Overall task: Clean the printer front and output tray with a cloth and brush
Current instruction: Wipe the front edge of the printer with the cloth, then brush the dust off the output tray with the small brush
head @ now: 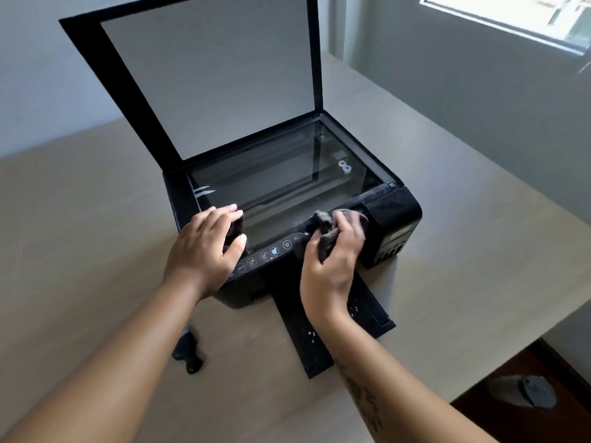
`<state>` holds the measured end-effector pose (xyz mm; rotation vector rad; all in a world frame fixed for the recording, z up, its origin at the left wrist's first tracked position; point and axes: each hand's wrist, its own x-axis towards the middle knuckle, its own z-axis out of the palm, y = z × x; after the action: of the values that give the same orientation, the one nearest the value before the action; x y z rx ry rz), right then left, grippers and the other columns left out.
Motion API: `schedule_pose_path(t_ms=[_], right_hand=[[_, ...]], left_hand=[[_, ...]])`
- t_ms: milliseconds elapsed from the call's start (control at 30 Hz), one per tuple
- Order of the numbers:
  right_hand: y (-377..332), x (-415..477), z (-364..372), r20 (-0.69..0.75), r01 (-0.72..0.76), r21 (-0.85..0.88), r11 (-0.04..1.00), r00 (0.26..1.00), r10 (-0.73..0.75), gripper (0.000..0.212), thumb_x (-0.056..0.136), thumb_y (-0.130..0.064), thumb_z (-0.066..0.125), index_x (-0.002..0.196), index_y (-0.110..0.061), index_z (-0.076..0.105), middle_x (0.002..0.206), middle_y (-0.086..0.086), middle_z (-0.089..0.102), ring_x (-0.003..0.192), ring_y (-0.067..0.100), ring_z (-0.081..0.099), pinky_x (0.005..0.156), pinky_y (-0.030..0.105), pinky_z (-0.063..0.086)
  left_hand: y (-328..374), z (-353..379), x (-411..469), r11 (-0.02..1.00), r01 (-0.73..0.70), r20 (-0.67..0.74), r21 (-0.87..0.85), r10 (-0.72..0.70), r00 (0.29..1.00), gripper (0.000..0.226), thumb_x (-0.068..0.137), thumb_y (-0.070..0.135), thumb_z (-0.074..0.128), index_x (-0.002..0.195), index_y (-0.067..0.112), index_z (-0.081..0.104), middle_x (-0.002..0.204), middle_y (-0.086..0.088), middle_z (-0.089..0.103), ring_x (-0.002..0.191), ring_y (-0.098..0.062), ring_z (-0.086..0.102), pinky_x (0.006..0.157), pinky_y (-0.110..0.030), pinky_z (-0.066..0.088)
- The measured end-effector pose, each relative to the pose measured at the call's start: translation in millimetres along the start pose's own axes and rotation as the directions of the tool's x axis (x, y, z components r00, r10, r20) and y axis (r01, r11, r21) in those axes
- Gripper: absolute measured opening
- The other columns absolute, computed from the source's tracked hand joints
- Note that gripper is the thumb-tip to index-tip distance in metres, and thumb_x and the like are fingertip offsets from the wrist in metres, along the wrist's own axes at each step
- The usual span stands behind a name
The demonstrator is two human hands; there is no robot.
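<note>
Printer (287,219): black flatbed, scanner lid (204,75) raised, sits mid-table; looks rigid and heavy enough to stay put.
Scanner glass (281,174): fragile, likely smears; light pressure only.
Cloth (323,225): soft, dark, bunched at the front right corner.
Right hand (332,254): fingers curled, pinching the cloth.
Left hand (208,241): fingers pressed together, flat on the front left edge, bracing.
Output tray (361,311): thin, extended toward the near side, crumb-speckled; probably flexes.
Brush (188,353): small, black, on the table (96,235) near left.
Room: grey walls, window (518,17) far right.
</note>
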<state>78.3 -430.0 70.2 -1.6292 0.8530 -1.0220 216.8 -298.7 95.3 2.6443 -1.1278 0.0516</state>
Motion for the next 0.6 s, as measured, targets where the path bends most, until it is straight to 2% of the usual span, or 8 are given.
schedule_pose_path(t_ms=[67, 133, 200, 333, 400, 500, 533, 600], right_hand=[[11, -2, -16, 0.198, 0.161, -0.155, 0.975, 0.972, -0.129, 0.048, 0.089, -0.01, 0.061, 0.135, -0.01, 0.048, 0.151, 0.008, 0.035, 0.142, 0.018, 0.03, 0.115, 0.023, 0.026], [16, 8, -28, 0.365, 0.256, -0.325, 0.91, 0.922, -0.128, 0.054, 0.086, -0.013, 0.064, 0.137, -0.012, 0.047, 0.151, 0.005, 0.037, 0.144, 0.027, 0.027, 0.117, 0.025, 0.019], [10, 17, -35, 0.488, 0.34, -0.421, 0.841, 0.866, -0.106, 0.057, 0.085, -0.017, 0.065, 0.138, -0.014, 0.045, 0.152, 0.003, 0.036, 0.145, 0.031, 0.021, 0.117, 0.029, 0.02], [-2, 34, -49, 0.699, 0.479, -0.417, 0.772, 0.712, -0.064, 0.056, 0.088, -0.023, 0.06, 0.141, -0.021, 0.041, 0.155, -0.004, 0.03, 0.148, 0.028, 0.014, 0.115, 0.033, 0.024], [-2, 40, -58, 0.753, 0.531, -0.399, 0.748, 0.655, -0.063, 0.055, 0.088, -0.024, 0.059, 0.14, -0.024, 0.041, 0.155, -0.008, 0.029, 0.147, 0.026, 0.016, 0.111, 0.034, 0.03], [-9, 44, -59, 0.776, 0.599, -0.382, 0.704, 0.621, -0.108, 0.051, 0.086, -0.025, 0.061, 0.135, -0.023, 0.046, 0.152, -0.007, 0.035, 0.145, 0.026, 0.025, 0.103, 0.036, 0.04], [-12, 42, -57, 0.795, 0.64, -0.345, 0.687, 0.588, -0.149, 0.05, 0.084, -0.024, 0.063, 0.132, -0.022, 0.05, 0.149, -0.005, 0.04, 0.142, 0.027, 0.03, 0.101, 0.037, 0.042], [-15, 33, -54, 0.847, 0.73, -0.219, 0.648, 0.472, -0.245, 0.048, 0.078, -0.023, 0.069, 0.124, -0.019, 0.057, 0.142, -0.001, 0.051, 0.135, 0.031, 0.042, 0.096, 0.039, 0.047]], left_hand=[[1, -1, -1, 1.0, 0.001, 0.001, 0.009, -0.001, 1.0, 0.059, 0.088, 0.052, 0.028, 0.138, 0.027, 0.046, 0.148, 0.011, 0.043, 0.139, -0.02, 0.031, 0.115, -0.036, 0.023], [1, 0, -1, 1.0, 0.004, 0.006, 0.025, -0.004, 1.0, 0.059, 0.088, 0.051, 0.026, 0.139, 0.026, 0.046, 0.148, 0.01, 0.043, 0.14, -0.02, 0.031, 0.116, -0.035, 0.021], [3, 0, -2, 0.999, 0.016, 0.012, 0.044, -0.016, 1.0, 0.06, 0.089, 0.051, 0.024, 0.14, 0.026, 0.045, 0.15, 0.01, 0.042, 0.141, -0.02, 0.03, 0.116, -0.034, 0.019], [10, 2, -7, 0.997, 0.08, -0.009, -0.007, -0.08, 0.997, 0.06, 0.092, 0.049, 0.025, 0.138, 0.021, 0.05, 0.148, 0.002, 0.045, 0.14, -0.024, 0.034, 0.118, -0.038, 0.021], [15, 1, -16, 0.991, 0.12, -0.062, -0.055, -0.123, 0.99, 0.054, 0.095, 0.046, 0.027, 0.132, 0.017, 0.055, 0.141, -0.003, 0.052, 0.136, -0.026, 0.041, 0.117, -0.039, 0.024], [21, 1, -40, 0.985, 0.161, -0.231, -0.061, -0.171, 0.958, 0.042, 0.097, 0.035, 0.037, 0.123, 0.011, 0.059, 0.128, -0.008, 0.059, 0.127, -0.03, 0.048, 0.112, -0.044, 0.031], [21, 2, -51, 0.981, 0.182, -0.29, -0.069, -0.195, 0.937, 0.038, 0.097, 0.031, 0.041, 0.121, 0.008, 0.06, 0.126, -0.009, 0.06, 0.125, -0.031, 0.048, 0.11, -0.045, 0.034], [22, 6, -76, 0.969, 0.236, -0.383, -0.076, -0.247, 0.89, 0.033, 0.094, 0.025, 0.047, 0.116, 0.005, 0.061, 0.121, -0.012, 0.06, 0.12, -0.034, 0.05, 0.106, -0.045, 0.037]])
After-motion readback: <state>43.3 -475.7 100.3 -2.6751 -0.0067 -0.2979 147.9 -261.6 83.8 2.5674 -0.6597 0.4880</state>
